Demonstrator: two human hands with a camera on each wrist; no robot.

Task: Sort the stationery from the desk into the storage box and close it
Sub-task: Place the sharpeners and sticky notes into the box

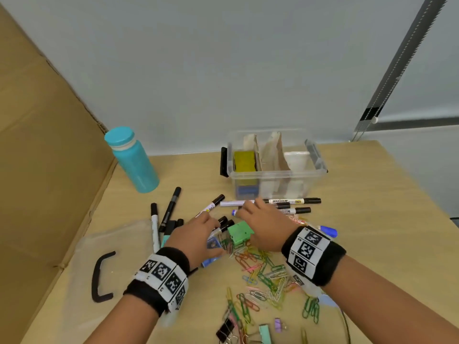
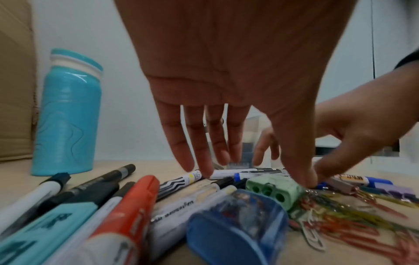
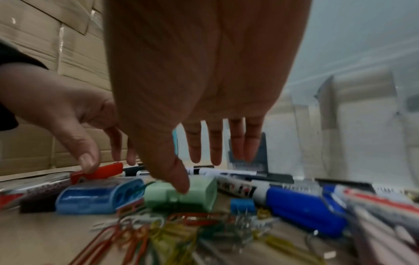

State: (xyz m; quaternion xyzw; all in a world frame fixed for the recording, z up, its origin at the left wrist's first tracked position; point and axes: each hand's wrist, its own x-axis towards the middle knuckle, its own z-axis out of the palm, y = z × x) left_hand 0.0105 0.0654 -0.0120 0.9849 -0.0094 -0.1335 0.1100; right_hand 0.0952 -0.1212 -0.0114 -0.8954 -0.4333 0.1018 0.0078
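Head view first: both hands are down over the scatter of stationery on the desk [image 1: 372, 184], and the clear storage box [image 1: 275, 181] stands open just behind them, a yellow block in its left compartment, its lid [image 1: 111, 247] lying flat off to the left. Left hand [image 1: 192, 234] hangs over the markers [image 1: 171, 214], fingers straight and spread, tips low over a white pen, gripping nothing. Right hand [image 1: 260, 224] reaches over the pens lying in front of the box, fingers straight and slightly parted, nothing held. On the right wrist view the thumb tip looks to sit on the green sharpener [image 3: 181, 193], though blur leaves real contact unclear. Beside that green one lies the blue sharpener [image 3: 99, 196], touching or nearly so. Coloured paper clips [image 1: 260, 274] sprawl across the near desk, binder clips [image 1: 226, 330] at the very front. Over on the left, a teal bottle [image 1: 133, 160] stands upright against the cardboard wall [image 1: 37, 145].
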